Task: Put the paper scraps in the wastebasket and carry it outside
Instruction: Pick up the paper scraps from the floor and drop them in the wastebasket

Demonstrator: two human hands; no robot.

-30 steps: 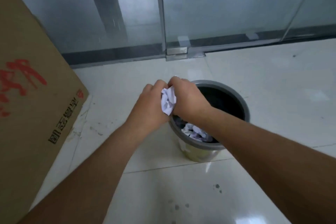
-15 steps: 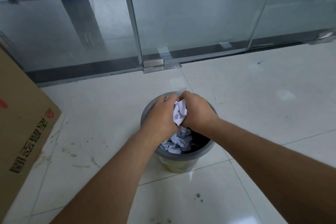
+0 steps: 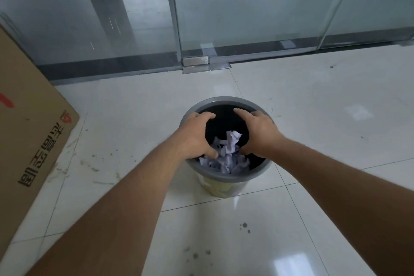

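- One wastebasket (image 3: 226, 178) stands on the white tile floor (image 3: 313, 119). It has a grey rim and is black inside.
- Crumpled white paper scraps (image 3: 226, 154) lie in a heap inside the wastebasket. They are too bunched up to count.
- Two bare hands reach over the top of the wastebasket.
- The left hand (image 3: 197, 134) is over the left side of the rim. Its grip is open, with fingers curled, and it holds nothing.
- The right hand (image 3: 257, 132) is over the right side. Its grip is open too, and holds nothing.
- The top scrap sits between the two hands.
- One big brown cardboard box (image 3: 29, 141) stands at the left, well apart from the wastebasket.
- Glass doors (image 3: 246, 6) stand behind it.
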